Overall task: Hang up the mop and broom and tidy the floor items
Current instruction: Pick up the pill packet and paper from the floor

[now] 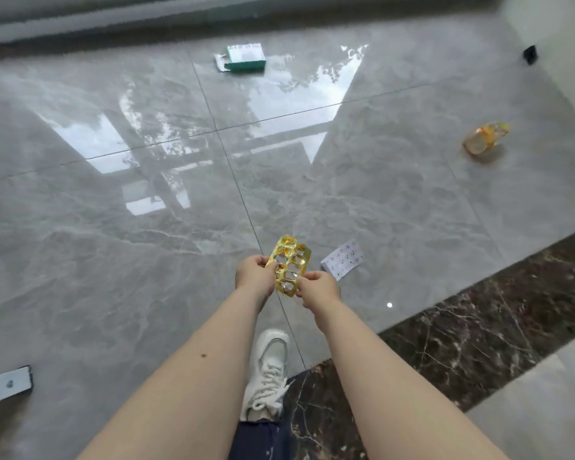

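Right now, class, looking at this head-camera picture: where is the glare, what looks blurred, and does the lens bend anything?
Head view: window glare spreads across the glossy grey floor, brightest at upper centre; the top wall edge and the green box look soft and smeared; the wide lens bows the tile joints and stretches both forearms; the gold blister pack, pinched by the left hand and right hand, stays fairly sharp.

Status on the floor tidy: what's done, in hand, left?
Done: nothing confirmable; no mop or broom is in view. In hand: left hand and right hand both pinch the gold blister pack. Left on the floor: green box, orange wrapper, printed paper slip.
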